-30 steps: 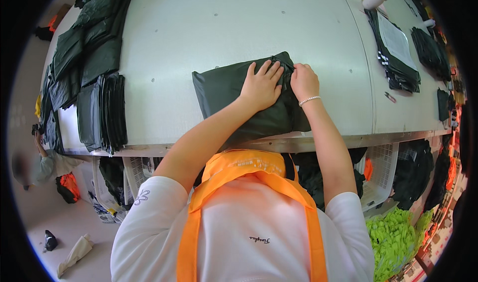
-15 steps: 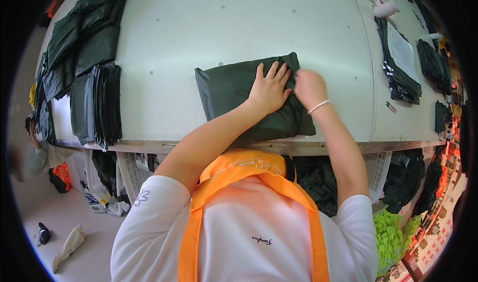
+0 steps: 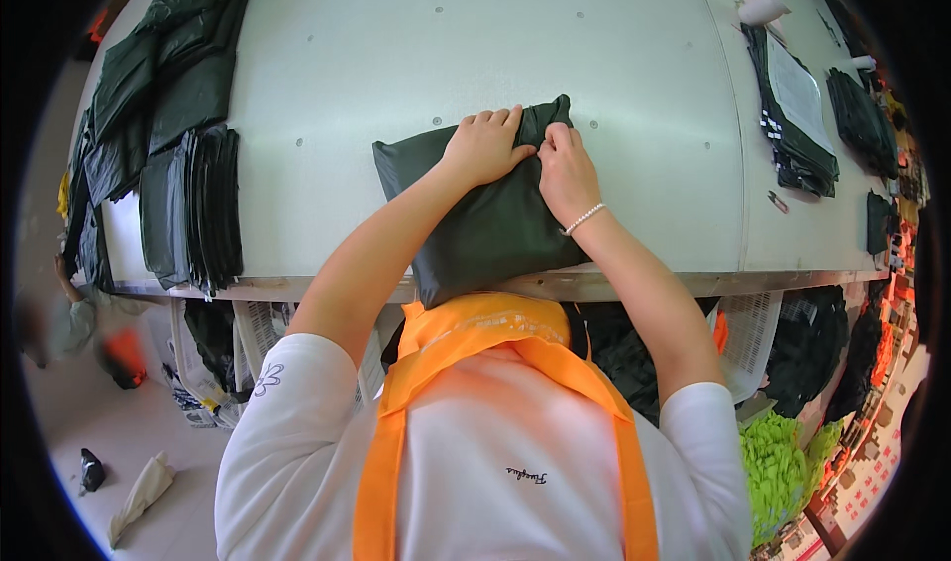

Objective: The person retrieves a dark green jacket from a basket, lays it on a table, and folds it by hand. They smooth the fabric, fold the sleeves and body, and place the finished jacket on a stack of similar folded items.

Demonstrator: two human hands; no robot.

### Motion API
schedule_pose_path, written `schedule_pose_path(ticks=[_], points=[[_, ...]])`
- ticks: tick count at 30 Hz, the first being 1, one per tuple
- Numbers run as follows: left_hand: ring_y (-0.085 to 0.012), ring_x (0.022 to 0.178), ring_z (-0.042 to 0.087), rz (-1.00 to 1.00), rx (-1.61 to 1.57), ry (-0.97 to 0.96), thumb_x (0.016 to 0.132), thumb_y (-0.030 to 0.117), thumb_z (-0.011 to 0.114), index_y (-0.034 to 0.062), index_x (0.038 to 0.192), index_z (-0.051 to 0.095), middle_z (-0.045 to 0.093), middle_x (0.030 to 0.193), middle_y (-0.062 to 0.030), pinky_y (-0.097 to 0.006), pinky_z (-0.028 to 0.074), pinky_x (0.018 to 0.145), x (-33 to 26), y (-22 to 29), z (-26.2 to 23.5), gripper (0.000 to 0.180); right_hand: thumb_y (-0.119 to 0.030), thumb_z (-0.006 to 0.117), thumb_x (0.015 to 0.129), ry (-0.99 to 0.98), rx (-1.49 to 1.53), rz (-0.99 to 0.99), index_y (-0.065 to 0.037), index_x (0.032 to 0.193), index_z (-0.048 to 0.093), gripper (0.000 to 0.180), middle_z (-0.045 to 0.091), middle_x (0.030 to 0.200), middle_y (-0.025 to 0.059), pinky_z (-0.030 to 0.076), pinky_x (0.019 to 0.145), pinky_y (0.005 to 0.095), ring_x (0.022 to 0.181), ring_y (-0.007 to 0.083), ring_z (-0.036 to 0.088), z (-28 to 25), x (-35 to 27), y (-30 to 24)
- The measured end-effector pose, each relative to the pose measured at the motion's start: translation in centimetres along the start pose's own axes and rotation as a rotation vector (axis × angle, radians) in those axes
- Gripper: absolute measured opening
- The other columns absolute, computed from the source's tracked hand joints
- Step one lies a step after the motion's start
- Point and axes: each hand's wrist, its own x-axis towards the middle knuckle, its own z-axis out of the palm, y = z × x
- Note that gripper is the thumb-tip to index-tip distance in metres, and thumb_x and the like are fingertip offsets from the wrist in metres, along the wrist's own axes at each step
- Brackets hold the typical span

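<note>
A filled dark greenish-black bag [image 3: 485, 219] with a smooth, slightly shiny surface lies on the table in front of me. Its near left corner hangs past the table's front edge, by my orange apron. My left hand [image 3: 483, 148] lies over its far part, fingers bent and closed over the far edge. Close beside it, my right hand [image 3: 568, 177] pinches the bag's right side below the far right corner, where the material is gathered. The fingertips of that hand are partly hidden.
Folded black bags [image 3: 188, 209] are piled at the table's left. To the right lie a dark stack with a white sheet [image 3: 800, 101], a white roll [image 3: 763, 8] and a small tool [image 3: 778, 202]. White baskets [image 3: 750, 343] stand below the front edge. Another person [image 3: 74, 318] is at far left.
The bag has turned and shifted left and toward me. My left hand has gone from lying flat with spread fingers to bent over the far edge. My right hand has moved left.
</note>
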Motion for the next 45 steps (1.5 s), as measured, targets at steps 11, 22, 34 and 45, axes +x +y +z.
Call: schedule_pose_path(ticks=[11,22,34,45], points=[[-0.0368,0.114,0.047,-0.19,-0.335,-0.067,0.092,0.04,0.042,0.0146,0.128,0.051,0.053,0.12,-0.0161,-0.048,0.04,0.092,3.2,-0.3,1.0,0.044,-0.015,0.048,0.091,-0.339,0.237,0.376,-0.003,0.096,0.056,0.016,0.062,0.083,0.023,0.049,0.072,0.0447,0.081,0.0391,0.061,2.4,6.7,4.4],[-0.0275,0.09,0.063,-0.426,-0.629,-0.048,0.084,0.031,0.056,0.009,0.097,0.069,0.067,0.094,-0.0131,-0.038,0.048,0.08,6.1,-2.2,2.7,0.029,-0.015,0.055,0.086,-0.19,0.314,0.34,-0.01,0.085,0.061,0.007,0.065,0.074,0.0127,0.049,0.065,0.0405,0.072,0.0318,0.062,2.6,6.8,4.3],[-0.0259,0.097,0.061,-0.58,-0.57,-0.151,0.083,0.036,0.058,0.0142,0.093,0.07,0.067,0.1,-0.0076,-0.037,0.047,0.084,7.2,-1.8,2.5,0.027,-0.006,0.058,0.079,-0.133,0.436,-0.045,-0.008,0.076,0.058,0.003,0.057,0.068,0.0088,0.046,0.05,0.0362,0.06,0.0287,0.058,-5.4,-10.9,2.1],[-0.0302,0.085,0.059,0.225,-0.32,0.461,0.081,0.018,0.061,0.0065,0.079,0.067,0.063,0.086,-0.0096,-0.037,0.049,0.071,-4.7,12.1,-13.7,0.013,-0.029,0.053,0.094,-0.138,1.094,0.765,-0.001,0.118,0.059,0.037,0.065,0.098,0.009,0.049,0.068,0.026,0.077,0.0129,0.06,-6.7,-17.4,1.2]])
